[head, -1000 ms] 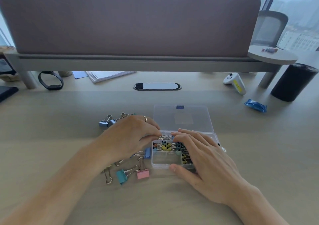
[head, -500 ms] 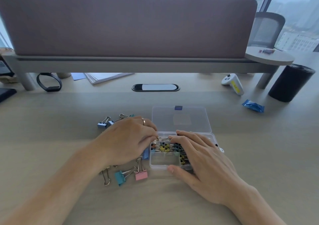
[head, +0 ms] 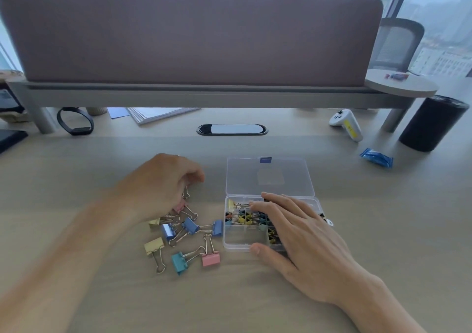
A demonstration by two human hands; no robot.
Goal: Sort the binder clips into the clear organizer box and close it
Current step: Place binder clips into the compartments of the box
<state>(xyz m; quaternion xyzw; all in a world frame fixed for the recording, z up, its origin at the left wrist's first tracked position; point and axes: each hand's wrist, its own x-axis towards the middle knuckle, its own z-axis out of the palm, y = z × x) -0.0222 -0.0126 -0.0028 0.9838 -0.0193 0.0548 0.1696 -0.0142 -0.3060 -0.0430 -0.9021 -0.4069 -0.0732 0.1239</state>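
The clear organizer box (head: 236, 247) lies on the desk with its lid (head: 268, 176) folded back flat. Small black, yellow and teal binder clips (head: 242, 217) fill its compartments. My right hand (head: 306, 238) rests on the box, fingers straight across the compartments and thumb against the front wall. Left of the box lie several larger loose clips, among them a pink clip (head: 210, 259), a teal clip (head: 178, 262), a yellow clip (head: 153, 245) and a blue clip (head: 190, 225). My left hand (head: 163, 184), blurred, hovers over the far side of that pile with fingers curled down; a wire handle shows beneath them.
A grey partition (head: 191, 33) on a raised shelf closes off the back. On the desk beyond the box are a cable grommet (head: 232, 129), papers (head: 158, 114), a black band (head: 75, 122), a white controller (head: 347, 124), a blue packet (head: 376, 157) and a black cylinder (head: 431, 123).
My left hand has left the box's left edge and swung left over the loose clips, uncovering most of the pile. My right hand stays on the box.
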